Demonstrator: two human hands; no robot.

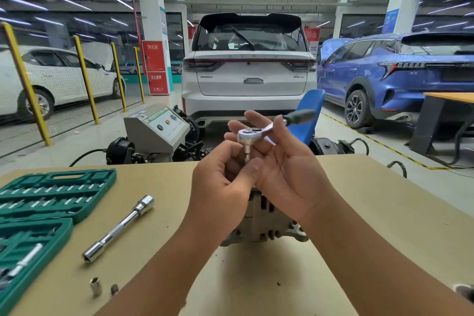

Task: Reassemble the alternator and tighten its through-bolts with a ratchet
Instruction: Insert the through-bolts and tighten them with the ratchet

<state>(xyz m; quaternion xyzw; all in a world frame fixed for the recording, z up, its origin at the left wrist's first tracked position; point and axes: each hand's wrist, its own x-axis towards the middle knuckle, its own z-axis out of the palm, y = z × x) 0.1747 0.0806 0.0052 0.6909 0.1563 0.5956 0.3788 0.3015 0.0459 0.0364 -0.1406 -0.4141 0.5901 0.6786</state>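
I hold a chrome ratchet with a dark handle up in front of me, above the table. It lies across the fingers of my right hand, handle pointing up and right. A small socket hangs under the ratchet head, and my left hand pinches its lower end between thumb and fingers. The grey alternator sits on the tan table directly below my hands, mostly hidden behind them and my wrists.
An open green socket case lies at the table's left edge. A long chrome extension with sockets rests beside it, and two small loose sockets lie near the front. Beyond the table stand a grey test bench, a blue chair and parked cars.
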